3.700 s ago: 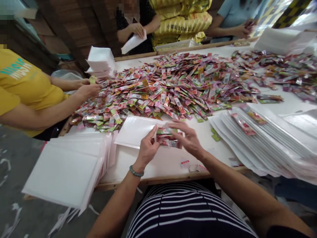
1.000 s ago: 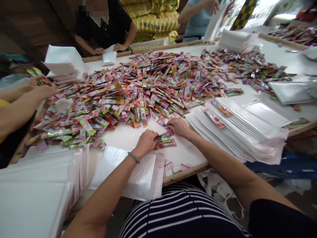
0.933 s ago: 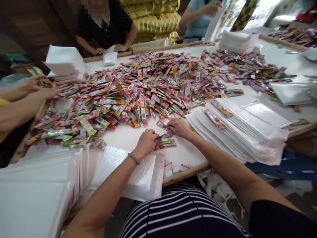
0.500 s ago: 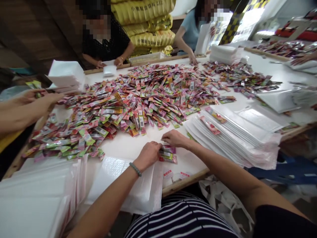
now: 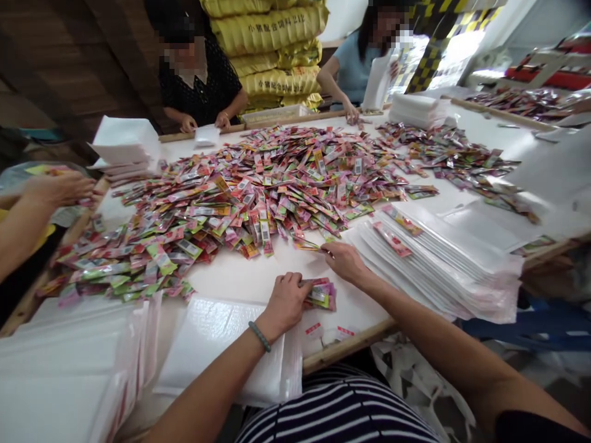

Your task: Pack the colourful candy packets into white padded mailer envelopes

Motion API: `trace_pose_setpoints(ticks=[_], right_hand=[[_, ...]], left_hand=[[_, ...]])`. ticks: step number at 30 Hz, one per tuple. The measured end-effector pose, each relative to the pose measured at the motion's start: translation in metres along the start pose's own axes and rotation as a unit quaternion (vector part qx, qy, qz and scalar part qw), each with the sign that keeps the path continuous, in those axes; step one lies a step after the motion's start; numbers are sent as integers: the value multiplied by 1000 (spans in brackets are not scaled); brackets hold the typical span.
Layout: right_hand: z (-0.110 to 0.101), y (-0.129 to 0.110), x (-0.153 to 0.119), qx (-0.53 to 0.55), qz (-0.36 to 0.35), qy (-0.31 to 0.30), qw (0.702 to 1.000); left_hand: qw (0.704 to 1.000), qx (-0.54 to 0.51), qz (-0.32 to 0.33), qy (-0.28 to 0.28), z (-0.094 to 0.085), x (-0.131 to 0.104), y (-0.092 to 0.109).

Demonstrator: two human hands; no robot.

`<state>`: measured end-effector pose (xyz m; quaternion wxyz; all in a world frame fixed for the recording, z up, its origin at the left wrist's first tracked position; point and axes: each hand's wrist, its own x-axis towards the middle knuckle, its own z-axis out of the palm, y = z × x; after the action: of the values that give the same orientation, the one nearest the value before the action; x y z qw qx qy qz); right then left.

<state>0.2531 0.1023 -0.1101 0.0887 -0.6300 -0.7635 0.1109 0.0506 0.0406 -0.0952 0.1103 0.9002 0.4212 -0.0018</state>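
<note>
My left hand (image 5: 287, 303), with a green bead bracelet at the wrist, is closed on a small bunch of colourful packets (image 5: 322, 294) just above the white table. To its upper right my right hand (image 5: 344, 261) pinches the end of a thin packet (image 5: 306, 243) at the near edge of the big packet pile (image 5: 286, 191). A white bubble mailer (image 5: 231, 344) lies under my left forearm. Right of my right hand is a stack of white mailers (image 5: 438, 264) with two packets on top.
More mailers (image 5: 69, 363) are stacked at the near left. Another person's hands (image 5: 60, 187) work at the left edge. Two people sit across the table, beside yellow sacks (image 5: 272, 31). Small red-and-white labels (image 5: 345, 332) lie near the wooden table edge (image 5: 346, 349).
My right hand has moved away from my left, forward and right, and now holds a thin packet. The bunch in my left hand has shifted slightly right. The hands at the left edge moved back.
</note>
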Motion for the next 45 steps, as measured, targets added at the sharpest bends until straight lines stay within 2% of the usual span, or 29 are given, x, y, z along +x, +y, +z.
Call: trace_pose_setpoints(ticks=[3,5,9,14,18,20,24,26,29,34,38,42,45], right_hand=[[3,1,-16,-7,-19,20,1000],[4,-1,-23,-13,-55,15,998],[4,-7,-33,-5,-139,-40,990],[-1,-11,-29,51,-180,-104,977],[-13,-13,-6,47,-200,-199,958],[-17,-18,13,60,-166,-171,969],[-11,-39,56,26,-82,-4,996],[-3,-46,73,-2,-61,19,998],[5,-42,84,-16,-42,12,999],[-2,-12,69,-20,-44,-20,999],[-2,6,45,50,-82,-64,993],[6,12,18,81,-158,-58,982],[3,6,9,93,-225,-110,964]], left_hand=[[999,16,22,24,6,-2,-1],[997,28,29,59,11,-5,-1],[990,53,49,119,20,-11,0],[988,79,36,125,23,-10,0],[993,68,38,91,22,-5,-2],[995,57,46,68,22,-3,-4],[996,45,37,65,25,-2,-6],[997,36,28,68,28,-3,-7],[997,25,30,70,33,-4,-9],[995,20,41,85,40,-4,-12],[994,8,52,98,43,-3,-14],[992,5,41,121,44,-6,-13],[990,20,14,141,42,-7,-12]])
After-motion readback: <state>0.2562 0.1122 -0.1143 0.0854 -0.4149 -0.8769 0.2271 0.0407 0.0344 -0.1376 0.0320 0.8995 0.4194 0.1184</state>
